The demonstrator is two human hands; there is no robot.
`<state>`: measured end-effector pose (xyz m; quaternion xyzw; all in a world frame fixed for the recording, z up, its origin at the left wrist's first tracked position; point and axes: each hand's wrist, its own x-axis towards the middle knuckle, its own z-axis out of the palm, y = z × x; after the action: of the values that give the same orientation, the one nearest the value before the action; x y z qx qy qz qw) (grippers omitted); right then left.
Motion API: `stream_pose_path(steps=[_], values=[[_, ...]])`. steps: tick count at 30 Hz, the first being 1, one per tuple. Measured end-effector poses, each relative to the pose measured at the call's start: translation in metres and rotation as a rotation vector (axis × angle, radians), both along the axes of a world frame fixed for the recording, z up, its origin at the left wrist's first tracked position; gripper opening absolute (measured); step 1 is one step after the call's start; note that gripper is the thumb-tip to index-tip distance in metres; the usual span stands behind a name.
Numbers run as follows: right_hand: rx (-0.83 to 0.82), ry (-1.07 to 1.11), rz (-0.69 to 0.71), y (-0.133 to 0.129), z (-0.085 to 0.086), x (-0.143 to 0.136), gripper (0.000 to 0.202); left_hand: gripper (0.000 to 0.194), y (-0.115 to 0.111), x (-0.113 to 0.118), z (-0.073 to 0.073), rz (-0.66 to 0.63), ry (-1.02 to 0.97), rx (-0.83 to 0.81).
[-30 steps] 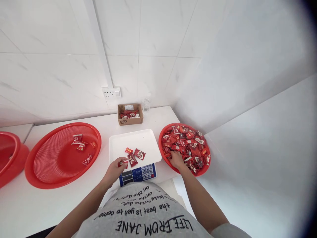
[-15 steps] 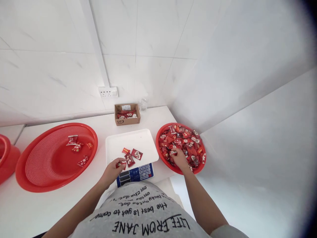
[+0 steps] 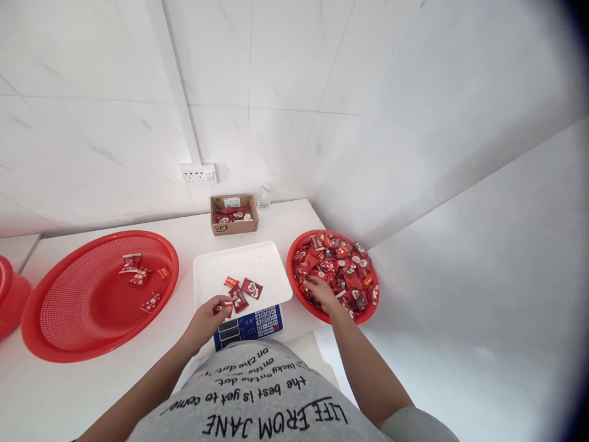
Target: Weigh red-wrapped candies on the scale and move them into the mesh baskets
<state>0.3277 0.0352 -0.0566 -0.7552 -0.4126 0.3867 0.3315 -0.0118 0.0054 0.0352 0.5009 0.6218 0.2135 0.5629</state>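
My left hand (image 3: 208, 322) is closed on a small red wrapped candy (image 3: 224, 310) at the front left edge of the white tray (image 3: 221, 261). Several more red packets lie beside it on the tray, among them a wrapped candy with a white label (image 3: 252, 288). The tray sits on a blue digital scale (image 3: 251, 328) with number keys. My right hand (image 3: 323, 293) reaches into the red basket (image 3: 372, 313) on the right, fingers stretched out over a heap of red wrapped candies (image 3: 352, 279). Nothing shows in its grasp, and the fingertips are partly lost among the wrappers.
A large red mesh basket (image 3: 59, 307) with a few packets stands on the left, another red basket (image 3: 11, 301) beyond it. Behind the tray are a cardboard box (image 3: 234, 227) with red packets and a clear plastic container (image 3: 264, 196). Walls border the table behind and right.
My right hand has shifted left within the candy heap, its fingers now more stretched out. The left hand stays at the tray edge with its candy. The view has shifted slightly.
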Motion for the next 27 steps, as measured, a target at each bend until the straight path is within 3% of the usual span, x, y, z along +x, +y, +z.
stream_pose_path(steps=[3, 9, 17, 27], values=[[-0.209, -0.246, 0.256, 0.006, -0.007, -0.012, 0.039, 0.05, -0.001, -0.001, 0.0, 0.006, -0.006, 0.002], [-0.303, -0.381, 0.328, 0.022, -0.008, -0.016, 0.055, 0.047, -0.005, -0.002, -0.005, 0.017, -0.014, 0.002], [-0.346, -0.56, 0.364, 0.018, -0.003, -0.02, 0.062, 0.045, -0.006, 0.001, -0.004, 0.009, 0.0, 0.014], [-0.281, -0.458, 0.248, 0.021, -0.008, -0.014, 0.029, 0.044, -0.01, -0.001, -0.007, 0.009, 0.007, 0.019]])
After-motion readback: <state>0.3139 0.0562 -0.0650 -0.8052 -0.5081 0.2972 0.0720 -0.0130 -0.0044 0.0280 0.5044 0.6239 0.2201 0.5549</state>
